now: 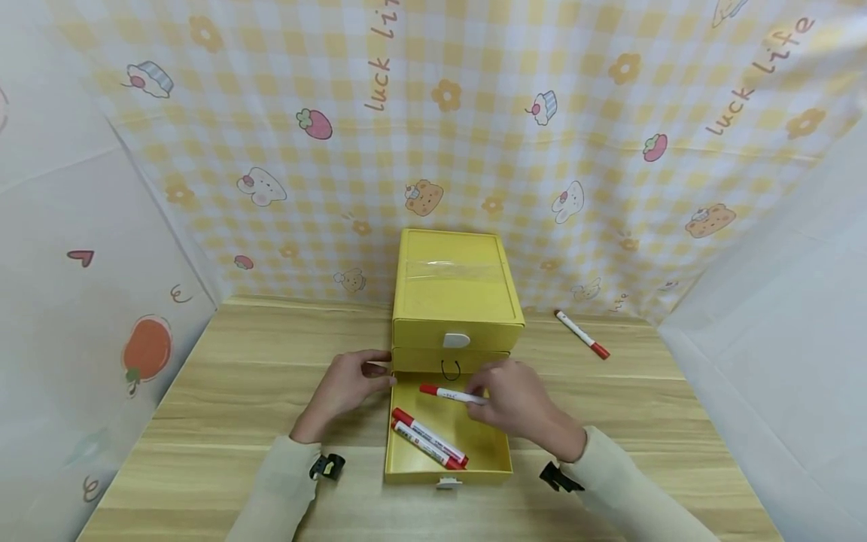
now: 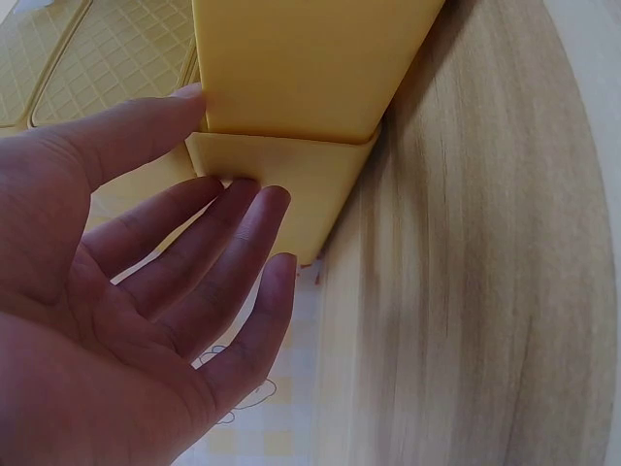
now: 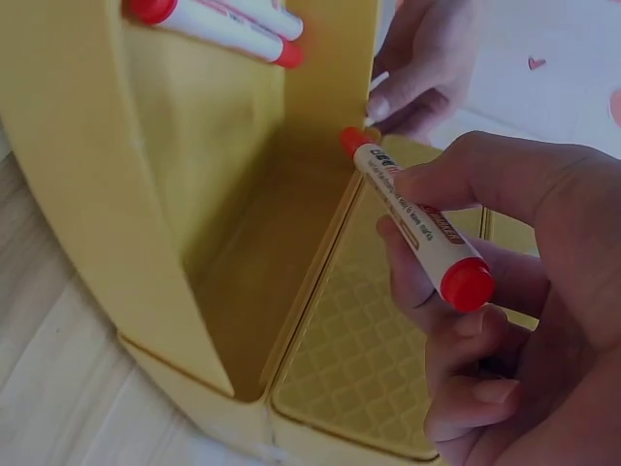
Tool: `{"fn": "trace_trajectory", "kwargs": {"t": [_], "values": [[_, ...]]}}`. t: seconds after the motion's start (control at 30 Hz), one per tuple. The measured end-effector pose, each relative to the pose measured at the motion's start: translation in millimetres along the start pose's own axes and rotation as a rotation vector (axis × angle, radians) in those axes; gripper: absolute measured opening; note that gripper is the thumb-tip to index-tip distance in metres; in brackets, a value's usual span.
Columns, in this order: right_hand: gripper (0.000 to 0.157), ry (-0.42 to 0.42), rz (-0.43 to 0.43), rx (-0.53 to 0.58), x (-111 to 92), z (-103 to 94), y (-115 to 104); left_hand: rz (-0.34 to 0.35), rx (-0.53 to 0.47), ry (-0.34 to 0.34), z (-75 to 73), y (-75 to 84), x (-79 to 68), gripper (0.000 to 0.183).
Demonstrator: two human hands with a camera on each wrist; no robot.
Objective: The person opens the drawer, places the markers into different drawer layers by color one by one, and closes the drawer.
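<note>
A yellow drawer box (image 1: 460, 297) stands against the cloth, its lower drawer (image 1: 406, 476) pulled out. Over this drawer my right hand (image 1: 516, 399) pinches a white whiteboard marker (image 3: 398, 204) with red ends between thumb and fingers. Two similar markers, the upper one (image 1: 430, 436) and the lower one (image 1: 418, 447), lie side by side at the drawer's front. My left hand (image 1: 347, 388) is at the box's left side. In the left wrist view its thumb and fingertips (image 2: 275, 199) rest by the yellow wall, fingers loosely bent and holding nothing.
Another red-and-white marker (image 1: 581, 333) lies on the wooden table (image 1: 271, 354), to the right of the box. Behind hangs a yellow checked cloth (image 1: 447, 150). The upper drawer (image 1: 420, 333) is closed, with a white tab handle (image 1: 457, 340).
</note>
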State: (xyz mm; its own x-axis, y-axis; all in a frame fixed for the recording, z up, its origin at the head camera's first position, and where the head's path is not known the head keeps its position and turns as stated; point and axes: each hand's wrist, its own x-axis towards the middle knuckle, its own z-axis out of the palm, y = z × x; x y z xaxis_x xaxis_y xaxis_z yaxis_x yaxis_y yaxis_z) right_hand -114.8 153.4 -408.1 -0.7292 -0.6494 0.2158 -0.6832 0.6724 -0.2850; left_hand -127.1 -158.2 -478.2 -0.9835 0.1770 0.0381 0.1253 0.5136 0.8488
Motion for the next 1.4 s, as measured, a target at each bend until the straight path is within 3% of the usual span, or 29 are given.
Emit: {"fn": "trace_trajectory", "kwargs": {"t": [0.3, 0.5, 0.63, 0.9, 1.2, 1.4], "values": [[0.009, -0.075, -0.044, -0.059, 13.4, 4.9, -12.3, -0.013, -0.016, -0.004, -0.7, 2.0, -1.0, 0.043], [0.027, -0.128, -0.06, -0.077, 20.7, 10.2, -16.4, -0.02, -0.015, -0.003, -0.5, 2.3, -0.8, 0.042], [0.028, -0.164, -0.06, -0.083, 23.7, 13.7, -20.3, -0.018, -0.014, -0.001, -0.4, 1.9, -0.9, 0.042], [0.018, -0.249, -0.034, -0.126, 27.6, 20.6, -26.9, -0.005, -0.011, -0.002, -0.5, 1.7, -1.1, 0.043], [0.035, -0.278, -0.025, -0.166, 32.4, 23.4, -29.7, -0.001, -0.013, 0.001, -1.0, 2.4, -0.7, 0.042], [0.033, -0.348, 0.015, -0.196, 35.1, 31.2, -28.7, -0.008, -0.019, -0.004, -1.2, 3.0, -0.9, 0.042]]}}
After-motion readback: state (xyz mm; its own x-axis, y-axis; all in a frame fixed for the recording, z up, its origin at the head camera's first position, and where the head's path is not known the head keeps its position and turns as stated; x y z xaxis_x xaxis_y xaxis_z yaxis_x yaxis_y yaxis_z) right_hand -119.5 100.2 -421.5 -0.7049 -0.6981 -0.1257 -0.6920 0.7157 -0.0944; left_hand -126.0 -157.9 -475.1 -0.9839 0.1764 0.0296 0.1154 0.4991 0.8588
